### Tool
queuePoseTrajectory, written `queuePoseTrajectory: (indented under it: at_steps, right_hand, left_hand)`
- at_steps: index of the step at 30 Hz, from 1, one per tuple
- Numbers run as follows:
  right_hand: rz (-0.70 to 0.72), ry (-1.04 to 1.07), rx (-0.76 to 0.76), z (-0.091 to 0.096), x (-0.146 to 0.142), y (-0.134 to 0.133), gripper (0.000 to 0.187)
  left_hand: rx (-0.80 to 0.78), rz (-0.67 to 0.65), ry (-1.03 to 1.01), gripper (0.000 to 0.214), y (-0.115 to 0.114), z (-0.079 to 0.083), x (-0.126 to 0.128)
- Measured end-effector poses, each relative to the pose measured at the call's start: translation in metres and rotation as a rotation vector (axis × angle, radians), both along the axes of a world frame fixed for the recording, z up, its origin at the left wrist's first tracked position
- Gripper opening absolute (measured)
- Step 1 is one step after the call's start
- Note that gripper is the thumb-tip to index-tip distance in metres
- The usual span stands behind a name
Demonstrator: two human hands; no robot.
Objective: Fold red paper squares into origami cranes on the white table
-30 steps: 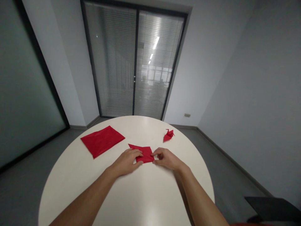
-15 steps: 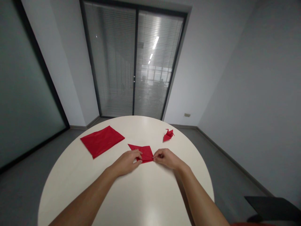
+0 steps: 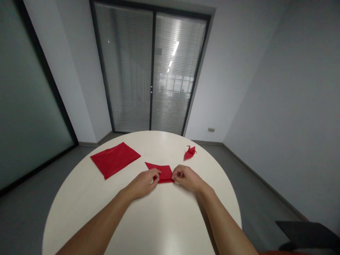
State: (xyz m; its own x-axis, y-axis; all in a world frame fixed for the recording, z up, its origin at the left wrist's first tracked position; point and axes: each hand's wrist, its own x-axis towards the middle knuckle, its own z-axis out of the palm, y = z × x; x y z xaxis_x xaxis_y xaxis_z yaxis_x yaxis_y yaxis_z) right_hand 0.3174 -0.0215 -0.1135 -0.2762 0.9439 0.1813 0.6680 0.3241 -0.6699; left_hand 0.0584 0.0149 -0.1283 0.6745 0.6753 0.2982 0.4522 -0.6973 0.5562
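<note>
A partly folded sheet of red paper (image 3: pixel 166 171) lies on the white round table between my hands, one pointed corner reaching to the upper left. My left hand (image 3: pixel 146 182) rests on its left side, with thumb and fingers curled together at the paper's near left edge. At the right corner, my right hand (image 3: pixel 186 177) pinches the paper between thumb and forefinger. A crease runs along the near edge, where a narrow strip is folded. Beyond my right hand stands a small red paper crane (image 3: pixel 190 152).
A flat stack of red paper (image 3: pixel 115 160) lies at the left of the round table (image 3: pixel 148 226). A black chair part (image 3: pixel 308 232) shows at the lower right. Past the table's far edge are glass doors with blinds (image 3: pixel 151 71) and a wall socket (image 3: pixel 211 130).
My right hand has moved slightly up and left at the paper's right corner. The paper's near edge now lies straighter and flatter. My left hand has hardly moved.
</note>
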Motion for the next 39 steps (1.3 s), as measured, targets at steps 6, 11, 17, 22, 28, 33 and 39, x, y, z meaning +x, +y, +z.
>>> queuePoseTrajectory:
  at_steps: [6, 11, 17, 22, 28, 33, 39]
  right_hand:
    - [-0.01, -0.02, 0.04, 0.005, -0.004, -0.002, 0.009]
    - [-0.025, -0.018, 0.152, 0.009, -0.012, -0.002, 0.014]
    - [0.045, 0.068, 0.216, 0.019, -0.026, -0.008, 0.011]
    - [-0.025, 0.126, 0.169, 0.012, -0.028, -0.008, 0.021]
    - [-0.109, 0.087, 0.055, -0.005, -0.024, -0.007, 0.069]
    - [-0.071, 0.16, 0.03, -0.016, -0.022, -0.005, 0.095]
    - [-0.053, 0.183, 0.021, -0.021, -0.024, -0.001, 0.098]
  left_hand:
    - [0.007, 0.014, 0.018, 0.016, -0.003, 0.004, 0.001]
    - [0.018, 0.021, -0.033, 0.022, -0.003, 0.001, 0.001]
    - [0.027, 0.106, -0.08, 0.021, -0.004, -0.002, 0.008]
    - [0.021, 0.174, -0.11, 0.006, -0.004, -0.002, 0.014]
    - [0.007, 0.206, -0.144, 0.007, -0.003, -0.003, 0.015]
    - [0.019, 0.224, -0.169, 0.01, -0.003, -0.003, 0.017]
    - [-0.012, 0.25, -0.164, 0.009, -0.004, 0.0, 0.018]
